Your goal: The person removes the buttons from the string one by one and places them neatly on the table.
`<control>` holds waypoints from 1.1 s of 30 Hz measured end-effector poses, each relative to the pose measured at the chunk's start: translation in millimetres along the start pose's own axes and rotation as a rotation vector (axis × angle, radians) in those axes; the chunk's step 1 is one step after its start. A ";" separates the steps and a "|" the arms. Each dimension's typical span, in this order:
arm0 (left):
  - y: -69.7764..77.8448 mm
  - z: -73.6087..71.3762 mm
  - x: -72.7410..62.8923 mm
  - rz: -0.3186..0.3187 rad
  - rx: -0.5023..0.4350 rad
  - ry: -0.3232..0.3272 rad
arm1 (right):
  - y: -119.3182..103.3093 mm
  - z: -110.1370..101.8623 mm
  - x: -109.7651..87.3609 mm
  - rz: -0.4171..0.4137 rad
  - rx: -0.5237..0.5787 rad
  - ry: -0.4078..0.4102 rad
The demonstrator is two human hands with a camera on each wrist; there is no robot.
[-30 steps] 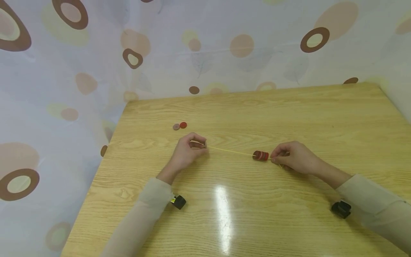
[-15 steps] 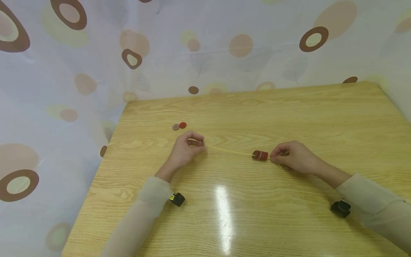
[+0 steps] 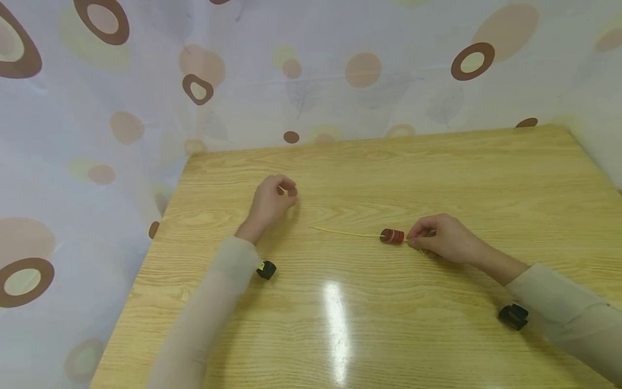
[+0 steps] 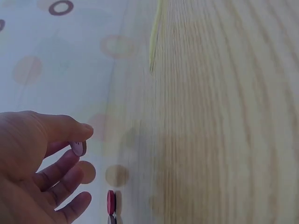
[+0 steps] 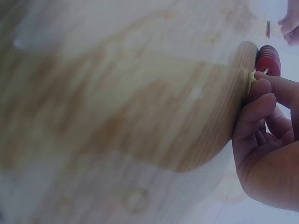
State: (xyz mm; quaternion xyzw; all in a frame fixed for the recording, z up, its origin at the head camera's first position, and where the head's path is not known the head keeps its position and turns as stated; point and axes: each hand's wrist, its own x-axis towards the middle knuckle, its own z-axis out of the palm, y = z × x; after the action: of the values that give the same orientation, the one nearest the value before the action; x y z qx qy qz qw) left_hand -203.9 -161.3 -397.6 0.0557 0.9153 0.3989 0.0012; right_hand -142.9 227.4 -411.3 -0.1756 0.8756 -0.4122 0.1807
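Observation:
My right hand [image 3: 447, 239] pinches a yellow string [image 3: 340, 233] close to its tied end. A stack of dark red and brown buttons [image 3: 391, 236] is threaded on the string just left of those fingertips. The string's free end reaches left, toward the middle of the table. In the left wrist view, my left hand [image 4: 32, 163] pinches a pale button [image 4: 78, 147] between thumb and finger. Below that hand in the same view are a red button [image 4: 111, 202] and a greyish button [image 4: 112, 219], side by side. The left hand hides both of them in the head view.
The wooden table [image 3: 389, 324] stands against a patterned curtain [image 3: 340, 65] at the back and left. A black wrist camera [image 3: 266, 269] sits at the left sleeve, and another black camera [image 3: 513, 316] at the right sleeve.
My left hand has let go of the string and moved back and left, over the two loose buttons. The string's left part now hangs slacker. The right hand has barely moved.

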 end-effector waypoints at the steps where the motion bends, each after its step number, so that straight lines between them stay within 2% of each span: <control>1: -0.8 -0.6 3.8 0.002 0.035 0.003 | 0.0 0.0 -0.3 0.000 0.001 0.000; 7: -10.1 -2.2 26.5 0.027 0.203 0.004 | -0.1 0.2 -1.0 0.012 0.008 -0.006; 11: -17.7 -3.6 38.2 0.021 0.259 -0.001 | -1.0 0.7 -1.1 0.014 0.009 -0.009; 16: -26.2 -6.1 45.4 -0.025 0.216 -0.041 | -2.5 1.1 -1.4 0.011 0.016 -0.016; 27: -33.2 -13.1 46.8 -0.122 0.103 -0.111 | -2.4 1.2 -0.6 0.012 0.001 -0.010; 33: -38.4 -13.9 49.6 -0.110 0.118 -0.120 | -1.0 1.9 0.0 0.016 -0.007 -0.003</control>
State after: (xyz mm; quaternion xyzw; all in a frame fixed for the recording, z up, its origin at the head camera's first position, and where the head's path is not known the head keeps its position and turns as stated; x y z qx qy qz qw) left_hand -257.6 -192.3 -414.0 0.0289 0.9372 0.3394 0.0746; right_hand -141.8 225.5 -411.6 -0.1700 0.8782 -0.4072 0.1847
